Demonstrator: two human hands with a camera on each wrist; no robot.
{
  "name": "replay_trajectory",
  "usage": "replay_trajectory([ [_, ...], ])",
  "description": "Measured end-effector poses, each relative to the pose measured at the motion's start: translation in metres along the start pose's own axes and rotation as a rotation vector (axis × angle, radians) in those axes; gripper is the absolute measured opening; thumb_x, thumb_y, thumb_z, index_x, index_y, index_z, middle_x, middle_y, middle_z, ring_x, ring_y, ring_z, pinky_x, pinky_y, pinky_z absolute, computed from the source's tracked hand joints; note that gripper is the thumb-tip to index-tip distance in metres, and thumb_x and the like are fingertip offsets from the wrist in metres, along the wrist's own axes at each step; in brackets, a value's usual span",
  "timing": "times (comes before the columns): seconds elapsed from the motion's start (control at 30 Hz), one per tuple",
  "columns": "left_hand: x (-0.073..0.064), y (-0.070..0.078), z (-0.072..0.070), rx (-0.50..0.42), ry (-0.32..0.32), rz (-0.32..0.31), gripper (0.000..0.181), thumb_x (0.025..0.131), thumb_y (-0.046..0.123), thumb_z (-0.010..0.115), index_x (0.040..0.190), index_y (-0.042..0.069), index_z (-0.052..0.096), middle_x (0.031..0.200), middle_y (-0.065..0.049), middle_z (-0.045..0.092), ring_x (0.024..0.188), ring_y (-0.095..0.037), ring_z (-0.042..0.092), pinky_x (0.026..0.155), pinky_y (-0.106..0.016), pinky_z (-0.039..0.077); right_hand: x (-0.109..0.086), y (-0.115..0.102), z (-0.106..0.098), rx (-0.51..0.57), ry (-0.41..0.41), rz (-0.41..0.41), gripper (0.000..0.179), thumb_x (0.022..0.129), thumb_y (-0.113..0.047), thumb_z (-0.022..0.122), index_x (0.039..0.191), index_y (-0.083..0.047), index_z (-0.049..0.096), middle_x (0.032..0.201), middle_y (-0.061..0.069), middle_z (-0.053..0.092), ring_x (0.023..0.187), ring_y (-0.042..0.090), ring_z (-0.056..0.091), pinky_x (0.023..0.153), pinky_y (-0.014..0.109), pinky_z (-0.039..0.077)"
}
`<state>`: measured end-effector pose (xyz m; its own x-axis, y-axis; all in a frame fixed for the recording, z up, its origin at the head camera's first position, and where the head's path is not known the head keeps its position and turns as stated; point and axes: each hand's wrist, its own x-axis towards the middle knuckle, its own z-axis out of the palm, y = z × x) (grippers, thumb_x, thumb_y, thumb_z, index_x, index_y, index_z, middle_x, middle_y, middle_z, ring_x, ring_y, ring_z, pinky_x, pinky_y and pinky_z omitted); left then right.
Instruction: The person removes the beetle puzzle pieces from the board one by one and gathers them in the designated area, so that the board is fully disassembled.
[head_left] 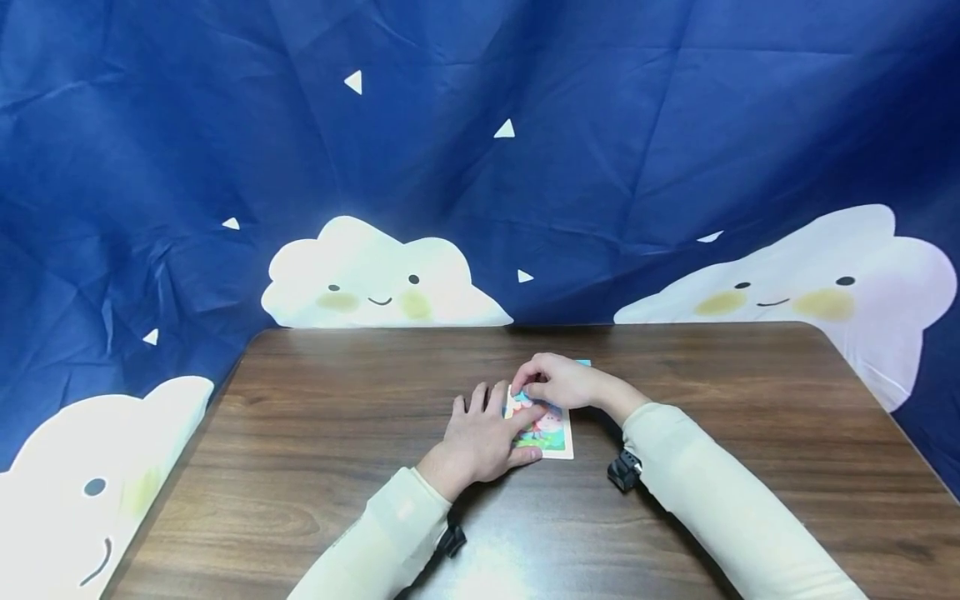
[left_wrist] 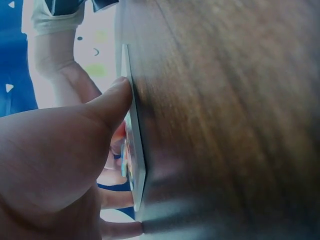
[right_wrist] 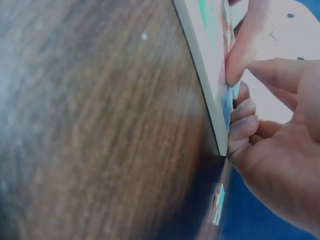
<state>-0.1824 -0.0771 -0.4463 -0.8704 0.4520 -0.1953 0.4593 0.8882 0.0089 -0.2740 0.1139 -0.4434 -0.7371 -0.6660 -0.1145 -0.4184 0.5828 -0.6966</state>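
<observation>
A deep-blue backdrop (head_left: 570, 167) printed with smiling white clouds hangs behind the picture board. Under the board spreads a brown wood-grain table (head_left: 315, 483).

To the board's left, the person's left hand (head_left: 483, 437) lies with fingers spread wide; its index finger reaches over the picture and its thumb lies at the near edge. At the board's far side, the right hand (head_left: 562, 382) has its fingers bent, thumb and index drawn close in what looks like a pinch.

The picture board (head_left: 555, 437) itself lies flat on the table between the hands, a pale-rimmed rectangle with a bright cartoon scene, partly covered by fingers. It looks light and stiff, perhaps card or thin wood, and may slide on the smooth tabletop; its rim seems the best hold, with a flat palm to steady it.

Beyond the board lie a few small flat pieces (right_wrist: 218, 205), seemingly stacked. Smallest, above the board's face, is a thin light-blue piece (left_wrist: 123, 162), apparently between the right fingertips. It is probably light and rigid, best pinched by opposite edges; forcing it could fray a corner.
</observation>
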Motion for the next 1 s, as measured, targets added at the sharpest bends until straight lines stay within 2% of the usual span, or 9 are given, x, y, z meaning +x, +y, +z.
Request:
replay_trajectory([
  [0.13, -0.001, 0.0, -0.001, 0.013, 0.002, -0.007, 0.064, 0.102, 0.072, 0.054, 0.162, 0.056, 0.037, 0.17, -0.012, 0.033, 0.155, -0.041, 0.038, 0.117, -0.062, 0.04, 0.0, 0.002, -0.001, 0.055, 0.018, -0.037, 0.02, 0.102, -0.002, 0.062, 0.106, -0.01, 0.08, 0.109, 0.006, 0.074, 0.097, 0.016, 0.058, 0.09, 0.032, 0.046],
  [0.23, 0.0, -0.001, -0.001, 0.015, -0.003, -0.011, 0.064, 0.102, 0.072, 0.053, 0.162, 0.057, 0.037, 0.172, -0.012, 0.033, 0.156, -0.041, 0.038, 0.118, -0.063, 0.04, -0.001, 0.004, -0.001, 0.091, 0.031, -0.064, 0.02, 0.101, 0.0, 0.063, 0.107, -0.007, 0.08, 0.108, 0.007, 0.076, 0.092, 0.014, 0.059, 0.083, 0.028, 0.047],
  [0.4, 0.0, -0.001, -0.002, -0.001, -0.016, -0.008, 0.064, 0.103, 0.072, 0.053, 0.162, 0.058, 0.035, 0.173, -0.012, 0.031, 0.157, -0.042, 0.037, 0.12, -0.063, 0.039, -0.005, 0.006, -0.002, 0.137, 0.061, -0.045, 0.02, 0.096, 0.003, 0.067, 0.112, -0.003, 0.079, 0.097, 0.005, 0.073, 0.083, 0.013, 0.058, 0.075, 0.023, 0.047],
  [0.6, 0.001, 0.0, -0.002, -0.016, -0.032, -0.015, 0.063, 0.103, 0.072, 0.053, 0.162, 0.058, 0.035, 0.174, -0.013, 0.03, 0.158, -0.042, 0.035, 0.121, -0.063, 0.038, -0.008, 0.008, -0.005, 0.126, 0.06, -0.015, 0.013, 0.093, 0.0, 0.074, 0.103, -0.005, 0.081, 0.088, -0.001, 0.073, 0.081, 0.011, 0.061, 0.075, 0.022, 0.05],
  [0.8, 0.0, -0.001, -0.002, -0.014, -0.039, -0.021, 0.063, 0.103, 0.072, 0.053, 0.161, 0.059, 0.035, 0.174, -0.012, 0.03, 0.158, -0.041, 0.035, 0.122, -0.063, 0.038, -0.012, 0.007, -0.006, 0.157, 0.013, -0.046, 0.013, 0.096, 0.0, 0.075, 0.106, -0.006, 0.08, 0.092, 0.002, 0.075, 0.085, 0.013, 0.064, 0.081, 0.024, 0.052],
  [1.0, -0.001, -0.001, -0.002, -0.018, -0.031, -0.013, 0.064, 0.103, 0.072, 0.054, 0.162, 0.059, 0.034, 0.173, -0.013, 0.03, 0.158, -0.042, 0.036, 0.122, -0.063, 0.038, -0.015, 0.009, -0.007, 0.126, 0.022, -0.082, 0.019, 0.095, 0.005, 0.072, 0.105, -0.009, 0.08, 0.094, 0.001, 0.076, 0.087, 0.012, 0.063, 0.082, 0.025, 0.052],
])
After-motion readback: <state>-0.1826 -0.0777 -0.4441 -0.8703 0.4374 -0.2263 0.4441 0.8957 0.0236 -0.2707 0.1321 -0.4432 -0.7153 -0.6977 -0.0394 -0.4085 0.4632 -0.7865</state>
